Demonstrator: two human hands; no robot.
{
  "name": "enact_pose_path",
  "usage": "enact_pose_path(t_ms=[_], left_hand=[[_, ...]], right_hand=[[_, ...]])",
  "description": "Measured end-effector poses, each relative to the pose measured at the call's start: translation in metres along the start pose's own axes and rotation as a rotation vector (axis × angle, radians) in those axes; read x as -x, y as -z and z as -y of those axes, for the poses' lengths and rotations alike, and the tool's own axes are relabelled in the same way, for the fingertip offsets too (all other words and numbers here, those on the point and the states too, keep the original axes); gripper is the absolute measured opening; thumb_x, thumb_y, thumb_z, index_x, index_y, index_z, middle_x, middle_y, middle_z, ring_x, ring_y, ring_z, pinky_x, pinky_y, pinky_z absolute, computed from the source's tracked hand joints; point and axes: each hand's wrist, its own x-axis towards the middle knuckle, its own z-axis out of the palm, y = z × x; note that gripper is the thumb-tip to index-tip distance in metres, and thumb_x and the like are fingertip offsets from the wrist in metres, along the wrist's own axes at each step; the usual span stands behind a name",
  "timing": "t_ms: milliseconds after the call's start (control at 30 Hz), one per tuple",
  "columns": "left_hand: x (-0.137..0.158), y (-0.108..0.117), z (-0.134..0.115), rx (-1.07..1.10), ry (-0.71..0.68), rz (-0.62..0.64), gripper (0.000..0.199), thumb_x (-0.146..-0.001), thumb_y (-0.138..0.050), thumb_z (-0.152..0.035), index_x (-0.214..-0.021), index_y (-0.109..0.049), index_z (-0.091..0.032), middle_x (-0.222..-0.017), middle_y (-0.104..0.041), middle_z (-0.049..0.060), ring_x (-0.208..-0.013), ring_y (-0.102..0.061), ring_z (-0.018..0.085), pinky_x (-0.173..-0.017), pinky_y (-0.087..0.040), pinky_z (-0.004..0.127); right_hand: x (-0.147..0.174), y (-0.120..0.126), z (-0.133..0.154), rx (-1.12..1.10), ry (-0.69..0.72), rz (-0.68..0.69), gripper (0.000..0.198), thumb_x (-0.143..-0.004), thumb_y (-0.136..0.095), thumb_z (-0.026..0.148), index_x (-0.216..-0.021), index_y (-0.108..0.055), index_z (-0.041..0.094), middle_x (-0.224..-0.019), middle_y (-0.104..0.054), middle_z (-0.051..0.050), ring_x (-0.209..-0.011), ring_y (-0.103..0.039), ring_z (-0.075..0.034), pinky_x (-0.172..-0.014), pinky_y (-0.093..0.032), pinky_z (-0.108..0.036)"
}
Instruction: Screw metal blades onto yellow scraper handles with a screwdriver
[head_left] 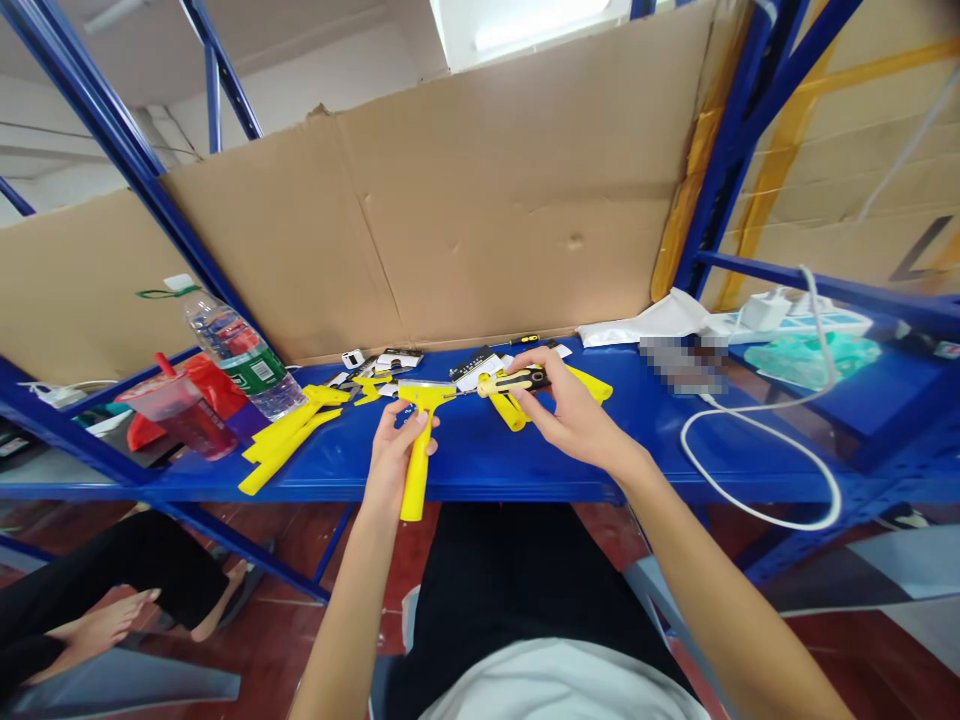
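Note:
My left hand (391,442) is wrapped round the handle of a yellow scraper (415,487), which stands upright with its wide head at the top. A thin blade-like strip seems to run along the head's upper edge. In my right hand (574,415) is a screwdriver (493,384) with a pale yellow and black handle. Its shaft points left, and the tip meets or nearly meets the side of the scraper's head; I cannot tell which. Behind my right hand lie more yellow handles (511,414), partly hidden. Several yellow scraper parts (279,452) lie left of my left hand.
Small black-and-white packets (474,368) and another screwdriver (527,340) lie at the back of the blue table (480,470). A water bottle (244,350) and red-lidded cup (184,410) stand left. A white cable (750,518) loops over the right edge. A person's legs (127,570) show lower left.

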Motion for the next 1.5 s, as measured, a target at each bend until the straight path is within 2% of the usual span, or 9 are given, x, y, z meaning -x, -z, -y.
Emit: enact_pose_path(t_ms=[133,233,467,567,700,867,1100,1267,1500], left_hand=[[0.001,0.001,0.000,-0.032,-0.002,0.005,0.054,-0.075,-0.100,-0.023,-0.115,-0.063,-0.025,-0.105,-0.076,0.006,-0.090,-0.076,0.020,-0.054,-0.048,0.019],[0.000,0.002,0.001,-0.068,-0.009,0.011,0.058,-0.073,-0.101,-0.026,-0.116,-0.061,-0.025,-0.105,-0.077,0.006,-0.090,-0.077,0.021,-0.054,-0.049,0.020],[0.000,0.003,0.000,-0.076,-0.007,0.018,0.058,-0.074,-0.101,-0.027,-0.115,-0.060,-0.024,-0.105,-0.077,0.006,-0.089,-0.076,0.020,-0.053,-0.050,0.020],[0.001,0.003,-0.001,-0.073,-0.007,0.037,0.054,-0.076,-0.099,-0.027,-0.115,-0.061,-0.024,-0.107,-0.077,0.007,-0.090,-0.077,0.020,-0.055,-0.050,0.020],[0.000,0.003,-0.001,-0.063,0.003,0.033,0.056,-0.074,-0.101,-0.027,-0.113,-0.061,-0.023,-0.104,-0.076,0.006,-0.088,-0.076,0.019,-0.052,-0.049,0.020],[-0.001,0.001,-0.003,-0.040,0.013,0.011,0.061,-0.069,-0.103,-0.025,-0.112,-0.060,-0.024,-0.103,-0.075,0.005,-0.085,-0.075,0.019,-0.051,-0.048,0.020],[0.003,-0.002,-0.005,-0.033,0.022,0.034,0.059,-0.070,-0.102,-0.024,-0.112,-0.060,-0.024,-0.104,-0.075,0.005,-0.085,-0.075,0.018,-0.051,-0.047,0.019],[0.000,0.002,-0.003,-0.035,0.018,0.045,0.059,-0.070,-0.101,-0.025,-0.111,-0.059,-0.024,-0.104,-0.075,0.005,-0.085,-0.075,0.018,-0.051,-0.047,0.019],[-0.001,0.005,0.000,-0.028,0.004,0.054,0.060,-0.073,-0.101,-0.027,-0.115,-0.059,-0.024,-0.106,-0.077,0.007,-0.087,-0.075,0.019,-0.051,-0.047,0.020]], right_hand=[[0.000,-0.005,-0.011,-0.039,-0.024,-0.058,0.022,-0.108,-0.068,0.043,-0.123,-0.059,0.030,-0.117,-0.069,-0.008,-0.102,-0.071,-0.029,-0.084,-0.062,-0.045],[0.000,-0.011,-0.020,0.010,-0.014,-0.095,0.022,-0.110,-0.064,0.046,-0.121,-0.059,0.028,-0.115,-0.069,-0.008,-0.098,-0.069,-0.028,-0.086,-0.060,-0.045],[0.001,-0.018,-0.019,-0.070,0.045,-0.107,0.029,-0.111,-0.063,0.044,-0.134,-0.054,0.029,-0.134,-0.065,-0.013,-0.119,-0.069,-0.030,-0.105,-0.057,-0.051],[0.001,-0.018,-0.017,-0.087,0.021,-0.133,0.022,-0.110,-0.067,0.042,-0.125,-0.060,0.029,-0.122,-0.071,-0.009,-0.111,-0.071,-0.029,-0.099,-0.058,-0.048],[0.000,-0.017,-0.017,0.013,0.045,-0.184,0.016,-0.108,-0.070,0.040,-0.114,-0.062,0.027,-0.108,-0.070,-0.007,-0.096,-0.070,-0.026,-0.089,-0.058,-0.045],[0.002,-0.020,-0.014,-0.045,0.057,-0.156,0.022,-0.108,-0.069,0.037,-0.126,-0.060,0.029,-0.123,-0.071,-0.009,-0.113,-0.071,-0.030,-0.101,-0.057,-0.048],[0.002,-0.020,-0.019,0.022,-0.002,-0.225,0.024,-0.102,-0.076,0.043,-0.113,-0.060,0.028,-0.108,-0.070,-0.006,-0.097,-0.070,-0.027,-0.089,-0.058,-0.045],[0.004,-0.020,-0.015,-0.114,0.007,-0.165,0.029,-0.104,-0.074,0.039,-0.127,-0.059,0.029,-0.127,-0.071,-0.009,-0.117,-0.071,-0.029,-0.102,-0.059,-0.048],[0.002,-0.018,-0.021,0.015,-0.085,-0.200,0.025,-0.100,-0.079,0.046,-0.109,-0.065,0.027,-0.108,-0.075,-0.006,-0.098,-0.074,-0.028,-0.090,-0.060,-0.047]])
